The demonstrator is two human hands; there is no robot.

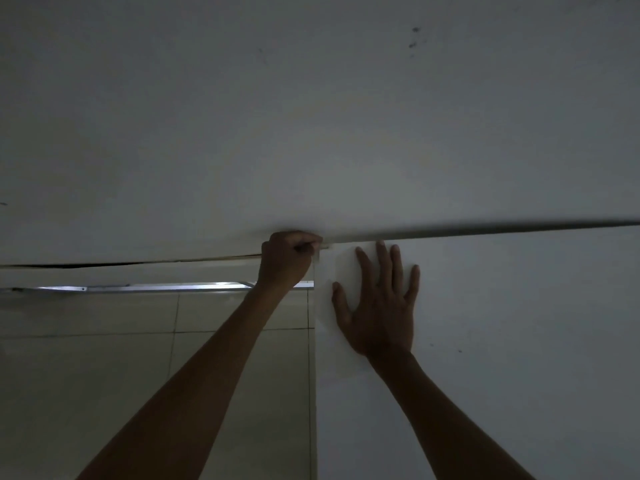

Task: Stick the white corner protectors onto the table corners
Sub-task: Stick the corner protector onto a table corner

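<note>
A small pale corner protector [320, 249] is sitting at the far left corner of the white desk [485, 341], right against the wall [311, 116]; it is dim and mostly hidden, so its shape is unclear. The left hand [289, 259] is curling its fingers [306, 244] tightly over that corner, pinching or pressing the protector. Just beside it, the right hand [379, 306] is lying flat on the desk top, its fingers spreading straight and relaxed, holding nothing. Left of the desk edge, a tiled floor [104, 375] is showing, with a shiny metal rail [138, 288] running along the base of the wall behind the left forearm.
</note>
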